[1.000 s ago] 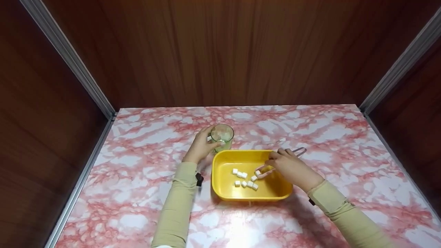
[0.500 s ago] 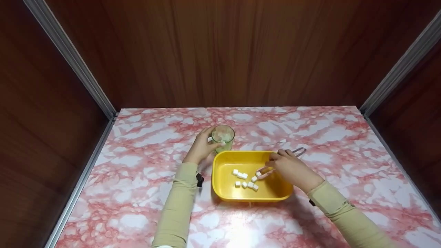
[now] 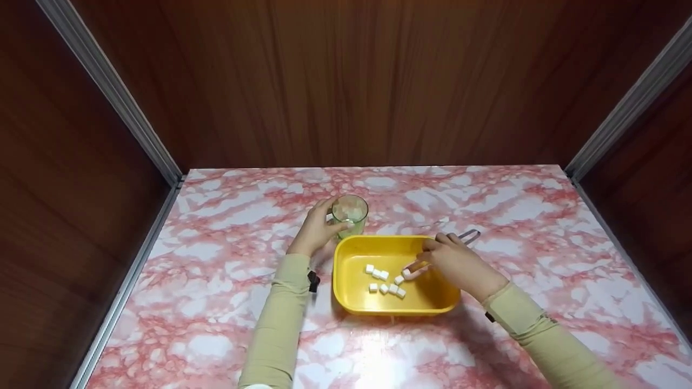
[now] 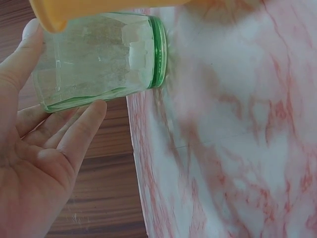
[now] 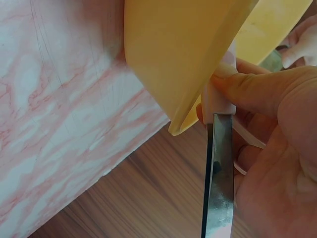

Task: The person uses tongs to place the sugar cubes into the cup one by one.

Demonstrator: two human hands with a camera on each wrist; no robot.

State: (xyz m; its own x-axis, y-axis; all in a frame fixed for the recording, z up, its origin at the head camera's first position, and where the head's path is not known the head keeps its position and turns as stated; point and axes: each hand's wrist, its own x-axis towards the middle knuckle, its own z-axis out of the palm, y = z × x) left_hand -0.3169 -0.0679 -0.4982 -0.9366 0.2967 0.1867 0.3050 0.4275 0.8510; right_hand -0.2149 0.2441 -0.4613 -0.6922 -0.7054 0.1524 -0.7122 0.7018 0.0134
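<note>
My left hand (image 3: 313, 232) holds a clear green-tinted drinking glass (image 3: 351, 208) upright behind the yellow basin (image 3: 397, 312), with thumb and fingers on opposite sides of it. In the left wrist view, a whitish blocky shape (image 4: 138, 54) shows through the glass near its base. Over the basin's right side, my right hand (image 3: 459, 265) pinches tongs (image 3: 471, 236) with metal arms and pinkish ends. The tongs' front ends reach down to a small white cube (image 3: 406, 273); whether they grip it is too small to tell. Several more white cubes (image 3: 393, 288) lie on the basin floor.
The table (image 3: 216, 302) has a red-and-white marbled top. Behind it rises a dark wood panel (image 3: 346, 86), with more panels and metal posts (image 3: 119, 102) at both sides. A small pale item (image 3: 443, 221) lies on the tabletop behind the basin.
The metal arms of the tongs look slightly closer together at their rear end. Both hands, the glass and the basin stay in place.
</note>
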